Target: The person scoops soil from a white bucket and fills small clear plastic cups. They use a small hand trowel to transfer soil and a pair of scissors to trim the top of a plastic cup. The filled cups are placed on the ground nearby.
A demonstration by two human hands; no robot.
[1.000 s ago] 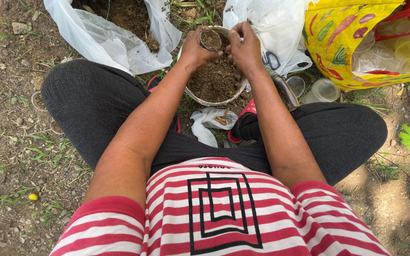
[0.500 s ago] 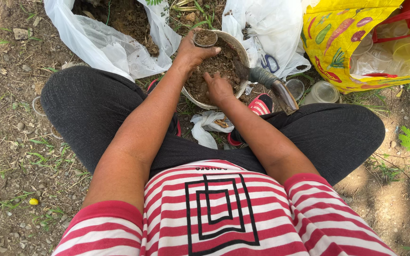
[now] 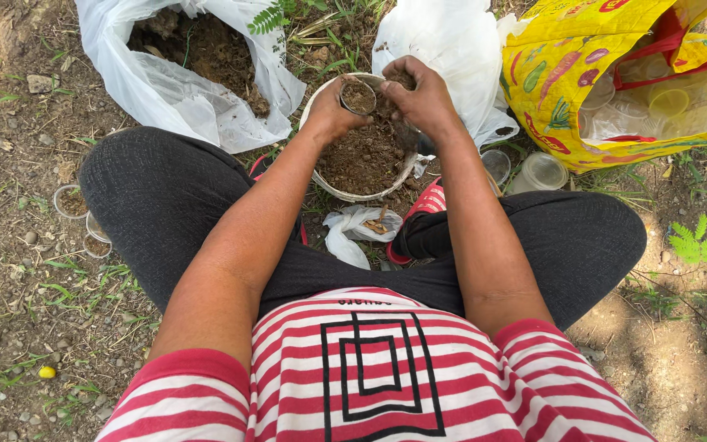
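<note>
Head view, left to right: the left hand (image 3: 330, 115) has its grip wrapped around a small cup (image 3: 358, 96) of soil, held upright with its mouth facing up, right over the white bowl (image 3: 326, 182) of dirt. Just beside it, the right hand (image 3: 421, 96) is pinched closed on a clump of soil, touching the cup's rim from the right.
</note>
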